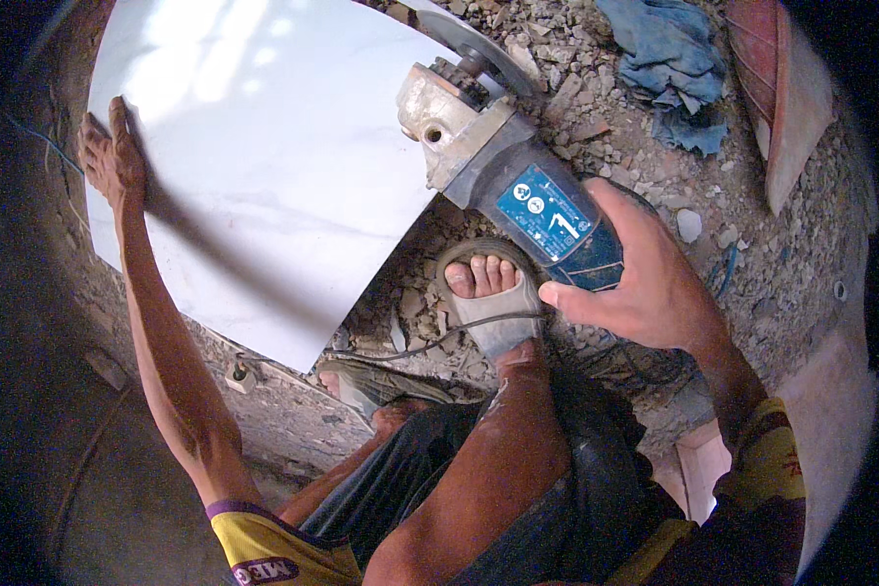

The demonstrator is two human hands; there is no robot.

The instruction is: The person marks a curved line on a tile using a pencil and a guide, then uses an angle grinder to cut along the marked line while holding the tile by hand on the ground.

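Note:
A large white glossy tile with faint grey marbling lies across the upper left, light glaring on its top. At its left edge my left hand grips the rim, one finger resting along the top face and the others curled at the edge. My right hand is wrapped round the rear body of a blue and grey angle grinder. The grinder's metal head reaches over the tile's right edge, and its disc stands beside the tile's upper right edge. Whether the disc is spinning or touches the tile, I cannot tell.
Broken rubble covers the ground to the right. A crumpled blue cloth lies there, near a reddish curved piece. My sandalled foot is close below the grinder. A dark cord crosses it. A small socket sits lower left.

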